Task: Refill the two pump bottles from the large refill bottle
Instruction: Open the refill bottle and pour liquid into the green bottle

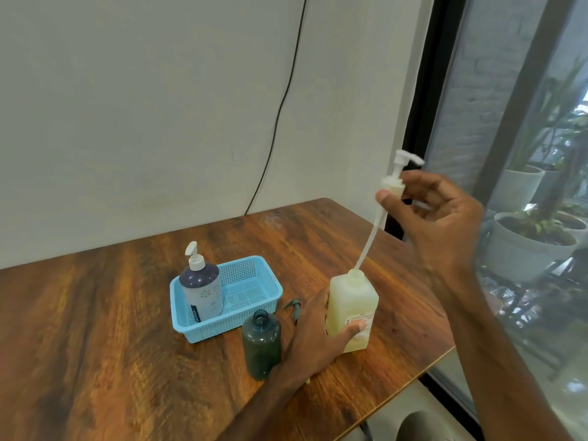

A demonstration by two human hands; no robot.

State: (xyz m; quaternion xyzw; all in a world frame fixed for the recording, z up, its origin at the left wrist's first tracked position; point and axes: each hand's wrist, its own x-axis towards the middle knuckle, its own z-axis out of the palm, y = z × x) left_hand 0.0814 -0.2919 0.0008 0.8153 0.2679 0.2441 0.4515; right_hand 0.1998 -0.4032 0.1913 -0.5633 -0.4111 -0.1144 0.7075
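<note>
The open green bottle (261, 343) stands on the surface (111, 313). Beside it the left hand (313, 337) grips the refill bottle (351, 310); the right hand's (439, 224) fingers (386, 198) pinch its raised pump (392, 184), tube tip in the neck. Dragging it sideways could fling soap.

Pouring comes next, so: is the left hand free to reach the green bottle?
Likely not yet: the left hand grips the yellow bottle, though the green bottle stands unobstructed beside its wrist.

Likely a room in a home. A wooden table (95, 313) stands against a plain white wall (127, 106), a blue basket (222, 326) on it holding a pump bottle (202, 291); right of the table, a dark-framed window (509, 90) shows potted plants (528, 246) outside
</note>
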